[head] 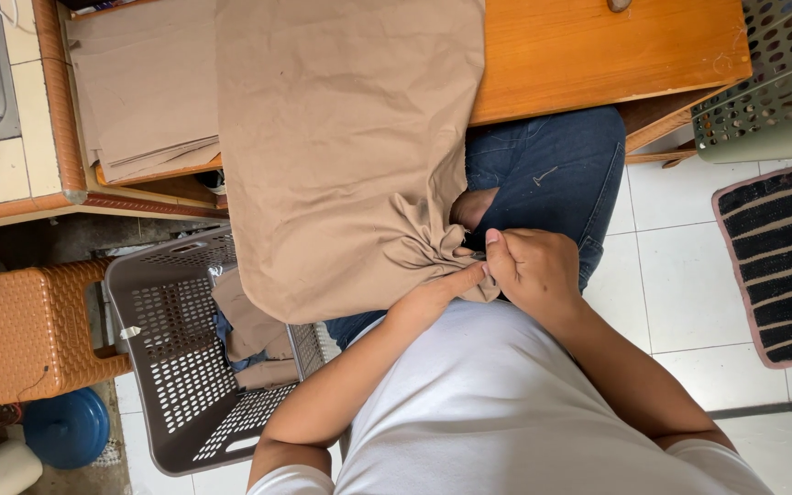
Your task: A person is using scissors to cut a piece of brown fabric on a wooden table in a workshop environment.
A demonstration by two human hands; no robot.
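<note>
1. A tan cloth (341, 147) hangs from a wooden table (598, 50) onto the seated person's lap, its lower corner bunched.
2. The right hand (535, 270) pinches that gathered corner with curled fingers; the left hand (433, 295) presses into the same folds, its fingers partly hidden by fabric.
3. A stack of tan pieces (144, 92) lies on the table's left.
4. A grey perforated basket (185, 367) holding scraps stands on the floor beside an orange stool (20, 330); a striped mat (786, 261) lies right.
</note>
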